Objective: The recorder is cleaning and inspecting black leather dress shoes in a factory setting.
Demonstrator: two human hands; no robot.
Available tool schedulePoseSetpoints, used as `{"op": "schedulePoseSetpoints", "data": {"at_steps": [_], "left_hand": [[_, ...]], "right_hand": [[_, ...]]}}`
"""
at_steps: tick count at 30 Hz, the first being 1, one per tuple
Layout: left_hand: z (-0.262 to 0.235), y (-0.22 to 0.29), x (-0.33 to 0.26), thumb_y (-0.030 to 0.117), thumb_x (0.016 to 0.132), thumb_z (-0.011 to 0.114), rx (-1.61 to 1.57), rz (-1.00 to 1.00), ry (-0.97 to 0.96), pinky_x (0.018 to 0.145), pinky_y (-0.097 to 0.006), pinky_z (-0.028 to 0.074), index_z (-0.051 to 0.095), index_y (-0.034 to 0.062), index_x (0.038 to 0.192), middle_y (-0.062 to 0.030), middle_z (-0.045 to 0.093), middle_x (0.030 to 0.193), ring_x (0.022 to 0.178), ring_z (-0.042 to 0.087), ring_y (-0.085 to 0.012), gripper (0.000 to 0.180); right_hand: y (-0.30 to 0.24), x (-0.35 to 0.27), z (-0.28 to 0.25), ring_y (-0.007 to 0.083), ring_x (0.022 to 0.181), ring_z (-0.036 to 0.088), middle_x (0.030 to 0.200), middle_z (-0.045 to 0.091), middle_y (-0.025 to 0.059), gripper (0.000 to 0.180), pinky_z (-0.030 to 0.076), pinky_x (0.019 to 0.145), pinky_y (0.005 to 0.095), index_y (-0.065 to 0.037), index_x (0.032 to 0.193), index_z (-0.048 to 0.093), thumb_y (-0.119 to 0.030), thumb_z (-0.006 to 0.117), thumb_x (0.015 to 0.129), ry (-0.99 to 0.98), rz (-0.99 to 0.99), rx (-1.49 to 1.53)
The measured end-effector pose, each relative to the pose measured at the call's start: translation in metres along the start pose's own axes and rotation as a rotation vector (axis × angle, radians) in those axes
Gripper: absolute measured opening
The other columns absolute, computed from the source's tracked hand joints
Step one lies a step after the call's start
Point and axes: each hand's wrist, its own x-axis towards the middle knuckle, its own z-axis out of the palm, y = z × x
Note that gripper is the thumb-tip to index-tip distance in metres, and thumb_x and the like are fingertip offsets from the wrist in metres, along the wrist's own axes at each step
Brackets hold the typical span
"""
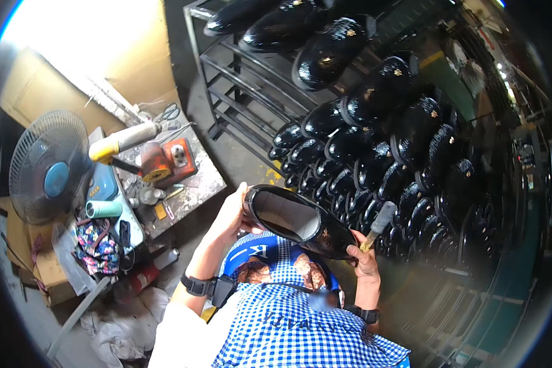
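Observation:
My left hand grips the heel end of a glossy black shoe held over my lap, its pale inside facing up. A small gold ornament shows on the toe. My right hand supports the toe end and also holds a small brush with a wooden handle that points up and away. I wear a blue checked apron and a dark strap on each wrist.
A metal rack ahead carries several rows of glossy black shoes. To the left stands a cluttered small table with an orange tool, scissors and a yellow-handled tool. A fan, cardboard boxes and rags lie further left.

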Motion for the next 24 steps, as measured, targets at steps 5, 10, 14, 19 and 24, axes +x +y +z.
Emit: {"op": "schedulePoseSetpoints", "data": {"at_steps": [5,10,14,19,24], "left_hand": [[0.017,-0.017,0.011,0.048,0.088,0.039,-0.306,0.083,-0.181,0.058,-0.031,0.052,0.047,0.0119,0.119,-0.0083,0.059,0.101,0.074,0.064,-0.0222,0.049],[-0.002,-0.036,0.019,0.036,0.086,0.048,-0.185,0.104,-0.032,0.067,-0.031,0.052,0.044,0.0104,0.124,-0.009,0.059,0.101,0.079,0.062,-0.0245,0.046],[-0.04,-0.062,0.037,0.031,0.085,0.051,-0.233,0.108,0.11,0.066,-0.029,0.052,0.049,0.0091,0.119,-0.008,0.06,0.099,0.079,0.062,-0.0212,0.041],[-0.056,-0.079,0.06,0.027,0.084,0.051,-0.284,0.114,0.117,0.063,-0.028,0.054,0.052,0.0067,0.115,-0.0083,0.061,0.096,0.08,0.061,-0.0202,0.037],[-0.042,-0.085,0.068,0.027,0.083,0.052,-0.229,0.066,0.054,0.066,-0.031,0.053,0.05,0.0071,0.117,-0.0087,0.06,0.096,0.078,0.061,-0.0214,0.039]], "right_hand": [[0.021,-0.008,-0.033,0.0069,0.048,0.043,0.081,0.059,0.0046,0.051,0.028,0.037,0.0178,-0.003,0.113,0.053,-0.004,0.063,0.063,0.069,-0.228,0.466],[-0.018,-0.036,-0.072,0.0085,0.041,0.034,0.088,0.06,0.0042,0.029,0.028,0.039,0.02,-0.015,0.102,0.055,-0.032,0.059,0.078,0.387,-0.668,0.803],[-0.054,-0.057,-0.136,0.0109,0.038,0.031,0.057,0.044,-0.0019,0.032,0.025,0.039,0.0234,-0.01,0.087,0.054,-0.042,0.053,0.084,0.572,-0.922,0.761],[-0.091,-0.037,-0.212,0.0078,0.037,0.029,0.055,0.048,-0.0002,0.026,0.021,0.036,0.0217,-0.013,0.083,0.053,-0.037,0.062,0.079,0.964,-0.899,0.788],[-0.117,-0.012,-0.209,0.0041,0.034,0.031,0.066,0.061,0.015,0.039,0.024,0.032,0.017,-0.012,0.088,0.048,-0.044,0.065,0.075,1.048,-0.434,0.346]]}}
